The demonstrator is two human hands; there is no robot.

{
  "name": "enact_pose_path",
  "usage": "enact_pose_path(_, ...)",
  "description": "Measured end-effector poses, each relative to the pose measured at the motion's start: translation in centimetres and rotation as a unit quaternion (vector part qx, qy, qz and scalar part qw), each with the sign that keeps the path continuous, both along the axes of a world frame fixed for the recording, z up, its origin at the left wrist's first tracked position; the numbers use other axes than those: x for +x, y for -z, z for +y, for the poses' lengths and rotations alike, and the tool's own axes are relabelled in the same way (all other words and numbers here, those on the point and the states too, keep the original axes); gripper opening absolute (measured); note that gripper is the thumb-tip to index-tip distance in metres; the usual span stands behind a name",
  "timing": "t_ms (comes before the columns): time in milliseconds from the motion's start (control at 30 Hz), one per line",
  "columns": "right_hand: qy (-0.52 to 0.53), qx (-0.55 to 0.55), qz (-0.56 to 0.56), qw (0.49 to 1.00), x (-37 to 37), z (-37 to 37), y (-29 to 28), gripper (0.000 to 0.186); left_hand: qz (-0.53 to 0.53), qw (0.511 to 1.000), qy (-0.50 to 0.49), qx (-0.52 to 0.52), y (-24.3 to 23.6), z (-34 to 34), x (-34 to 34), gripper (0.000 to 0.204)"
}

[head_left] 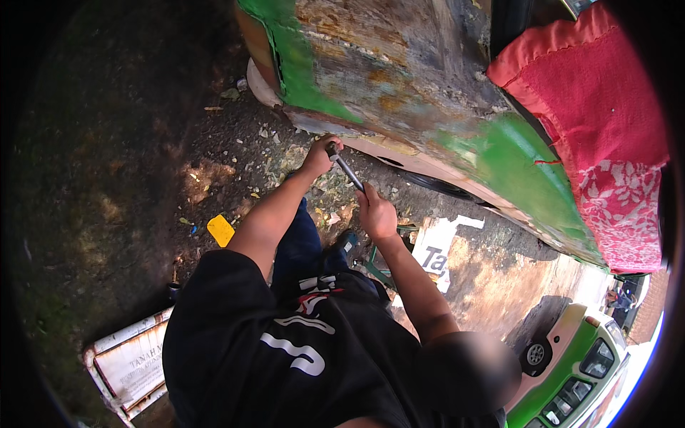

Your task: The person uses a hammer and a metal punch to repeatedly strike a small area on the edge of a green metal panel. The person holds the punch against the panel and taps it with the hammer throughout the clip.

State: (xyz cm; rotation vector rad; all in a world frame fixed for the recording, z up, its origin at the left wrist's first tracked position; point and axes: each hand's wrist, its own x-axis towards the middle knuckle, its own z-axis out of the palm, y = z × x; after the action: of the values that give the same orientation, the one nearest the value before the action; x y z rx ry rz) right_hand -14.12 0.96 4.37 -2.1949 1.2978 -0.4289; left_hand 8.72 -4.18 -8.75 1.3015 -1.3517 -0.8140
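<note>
My left hand [321,155] is closed on the head end of a metal hammer-like tool [347,168], just beside the lower edge of a vehicle body panel [392,71]. My right hand [378,214] grips the other end of its bar, lower and to the right. The panel is patchy, with weathered filler or rust and green paint; whether the tool touches it, I cannot tell. A red cloth [571,93] with a floral lower part hangs over the vehicle at the right.
Dirt ground [114,200] with litter surrounds my feet. A yellow piece [220,230] lies left, a white printed sheet [435,235] right. A rusty white framed board [135,357] is at lower left. A green and white van [571,378] stands at lower right.
</note>
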Motion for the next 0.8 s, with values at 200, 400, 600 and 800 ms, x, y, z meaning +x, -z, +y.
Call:
enact_pose_path(200, -0.003, -0.041, -0.152, 0.987, 0.0, 0.6, -2.1, 0.029, 0.078, 0.991, -0.051, 0.1, 2.2, 0.7, 1.4, 0.009)
enact_pose_path(400, 0.059, 0.089, -0.047, 0.993, -0.8, 1.5, 0.7, 0.031, -0.076, 0.994, -0.048, 0.061, 0.0, 0.7, 0.0, 0.009)
enact_pose_path(600, 0.089, 0.103, -0.141, 0.981, -3.4, 3.5, -0.5, 0.03, -0.056, 0.998, -0.023, -0.018, -0.5, 3.9, -1.1, 0.025)
enact_pose_path(800, 0.113, 0.113, -0.134, 0.978, -5.6, 3.5, 0.0, 0.027, -0.035, 0.999, -0.026, -0.001, -0.3, 5.1, -2.2, 0.025)
